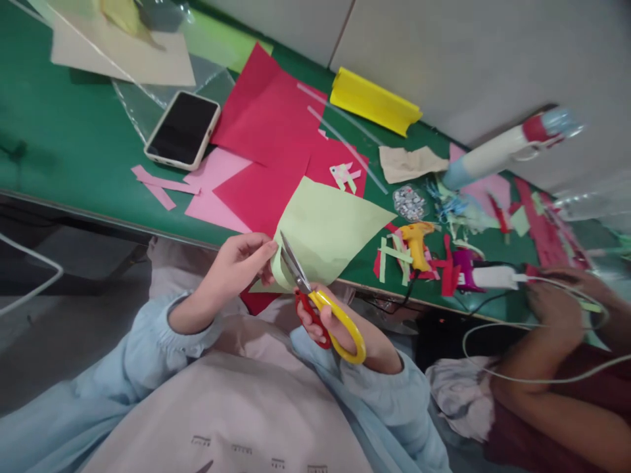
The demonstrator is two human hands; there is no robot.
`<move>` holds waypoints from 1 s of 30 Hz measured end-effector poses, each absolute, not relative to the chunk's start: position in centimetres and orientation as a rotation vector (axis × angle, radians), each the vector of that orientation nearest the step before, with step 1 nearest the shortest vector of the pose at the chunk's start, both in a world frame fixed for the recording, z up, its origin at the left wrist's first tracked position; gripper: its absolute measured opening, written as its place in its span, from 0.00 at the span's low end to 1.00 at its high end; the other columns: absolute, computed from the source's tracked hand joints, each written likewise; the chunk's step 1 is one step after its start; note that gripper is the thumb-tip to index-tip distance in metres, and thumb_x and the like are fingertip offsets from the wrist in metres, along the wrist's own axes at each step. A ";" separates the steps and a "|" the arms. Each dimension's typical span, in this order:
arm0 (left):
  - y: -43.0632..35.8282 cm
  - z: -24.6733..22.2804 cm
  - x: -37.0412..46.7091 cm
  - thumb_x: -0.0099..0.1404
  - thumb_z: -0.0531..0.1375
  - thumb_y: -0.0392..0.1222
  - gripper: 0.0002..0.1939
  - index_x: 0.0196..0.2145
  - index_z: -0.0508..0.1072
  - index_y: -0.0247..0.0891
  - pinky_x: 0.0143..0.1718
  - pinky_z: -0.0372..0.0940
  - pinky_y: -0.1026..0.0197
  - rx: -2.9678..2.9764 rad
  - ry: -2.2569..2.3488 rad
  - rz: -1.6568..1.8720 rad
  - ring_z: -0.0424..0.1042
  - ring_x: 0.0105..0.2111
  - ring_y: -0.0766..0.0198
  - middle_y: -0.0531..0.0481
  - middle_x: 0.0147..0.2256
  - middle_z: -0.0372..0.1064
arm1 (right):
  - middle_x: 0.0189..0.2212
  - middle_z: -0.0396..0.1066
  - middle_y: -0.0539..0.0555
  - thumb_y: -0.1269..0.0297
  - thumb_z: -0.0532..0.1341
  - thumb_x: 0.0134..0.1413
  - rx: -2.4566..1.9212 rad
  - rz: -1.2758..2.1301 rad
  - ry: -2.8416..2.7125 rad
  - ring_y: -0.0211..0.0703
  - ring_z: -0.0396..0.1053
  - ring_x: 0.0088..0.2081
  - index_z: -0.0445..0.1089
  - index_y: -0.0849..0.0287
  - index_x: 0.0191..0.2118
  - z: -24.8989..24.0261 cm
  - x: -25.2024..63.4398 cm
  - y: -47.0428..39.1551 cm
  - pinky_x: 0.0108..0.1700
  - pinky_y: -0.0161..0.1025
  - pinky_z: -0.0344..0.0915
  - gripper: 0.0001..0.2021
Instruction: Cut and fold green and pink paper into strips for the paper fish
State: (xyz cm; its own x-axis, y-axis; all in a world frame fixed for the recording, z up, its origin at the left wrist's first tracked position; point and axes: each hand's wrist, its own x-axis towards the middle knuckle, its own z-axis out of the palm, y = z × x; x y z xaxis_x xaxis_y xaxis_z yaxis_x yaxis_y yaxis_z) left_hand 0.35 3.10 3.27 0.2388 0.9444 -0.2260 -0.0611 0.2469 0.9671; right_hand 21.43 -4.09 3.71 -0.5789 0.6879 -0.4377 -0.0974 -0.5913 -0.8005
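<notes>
A pale green sheet of paper lies partly over red sheets at the table's front edge, its near edge curling up. My left hand pinches that curled edge between thumb and fingers. In my right hand is a pair of scissors with one yellow and one red handle. Their blades point up and left at the curled strip, just right of my left fingertips. Red paper and pink paper lie behind and left of the green sheet.
A phone rests at the left. To the right are a yellow glue gun, paper strips, a small paper fish and a white bottle. A co-worker's hand is at far right, near a white cable.
</notes>
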 end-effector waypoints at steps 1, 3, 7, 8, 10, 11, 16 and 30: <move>3.6 3.6 0.2 0.65 0.59 0.45 0.16 0.21 0.68 0.38 0.18 0.66 0.69 1.055 1.075 0.929 0.68 0.16 0.69 0.56 0.16 0.65 | 0.31 0.56 0.46 0.34 0.61 0.51 -1.068 2.203 -1.046 0.28 0.49 0.23 0.57 0.52 0.51 4.3 21.4 -3.3 0.20 0.28 0.49 0.32; 4.6 4.2 0.0 0.65 0.59 0.44 0.15 0.21 0.68 0.39 0.18 0.66 0.69 1.012 1.072 0.962 0.68 0.15 0.69 0.56 0.15 0.64 | 0.30 0.56 0.45 0.34 0.62 0.50 -1.086 2.225 -1.082 0.27 0.49 0.23 0.57 0.53 0.49 5.5 21.4 -1.6 0.21 0.28 0.49 0.32; 6.5 5.0 -0.8 0.64 0.60 0.45 0.14 0.23 0.69 0.39 0.18 0.66 0.68 0.931 1.091 1.021 0.67 0.15 0.69 0.56 0.16 0.64 | 0.31 0.55 0.46 0.40 0.61 0.56 -1.114 2.234 -1.259 0.27 0.50 0.24 0.56 0.55 0.46 8.2 21.4 2.2 0.25 0.29 0.51 0.25; 7.0 5.2 -1.0 0.64 0.60 0.45 0.13 0.23 0.69 0.39 0.18 0.66 0.68 0.917 1.096 1.039 0.67 0.15 0.70 0.57 0.16 0.64 | 0.32 0.55 0.46 0.40 0.60 0.58 -1.125 2.236 -1.329 0.27 0.50 0.25 0.56 0.55 0.44 8.7 21.3 3.2 0.26 0.29 0.52 0.23; 7.8 5.3 -1.4 0.64 0.60 0.46 0.13 0.23 0.68 0.39 0.19 0.66 0.68 0.893 1.101 1.082 0.66 0.15 0.70 0.57 0.16 0.62 | 0.32 0.55 0.46 0.40 0.57 0.61 -1.134 2.242 -1.444 0.27 0.49 0.25 0.56 0.55 0.42 9.3 20.9 5.0 0.26 0.29 0.52 0.22; 8.2 5.3 -1.6 0.63 0.60 0.46 0.14 0.23 0.67 0.39 0.19 0.66 0.68 0.880 1.103 1.100 0.66 0.15 0.70 0.58 0.16 0.62 | 0.32 0.54 0.45 0.40 0.56 0.61 -1.138 2.247 -1.480 0.27 0.49 0.24 0.55 0.55 0.42 9.4 20.7 5.7 0.25 0.29 0.52 0.21; 8.4 4.7 -3.2 0.65 0.58 0.51 0.16 0.25 0.67 0.39 0.22 0.67 0.65 0.941 1.194 0.989 0.69 0.18 0.67 0.55 0.18 0.66 | 0.29 0.52 0.44 0.39 0.57 0.59 -1.145 2.325 -1.429 0.26 0.49 0.23 0.54 0.56 0.38 7.8 19.6 7.8 0.24 0.27 0.52 0.23; 3.8 2.2 -6.1 0.67 0.49 0.58 0.25 0.22 0.69 0.40 0.27 0.51 0.62 1.689 1.338 -0.020 0.66 0.24 0.62 0.48 0.24 0.72 | 0.24 0.54 0.43 0.34 0.56 0.56 -1.265 2.452 -1.229 0.26 0.50 0.21 0.56 0.57 0.35 5.0 19.4 8.0 0.21 0.25 0.52 0.27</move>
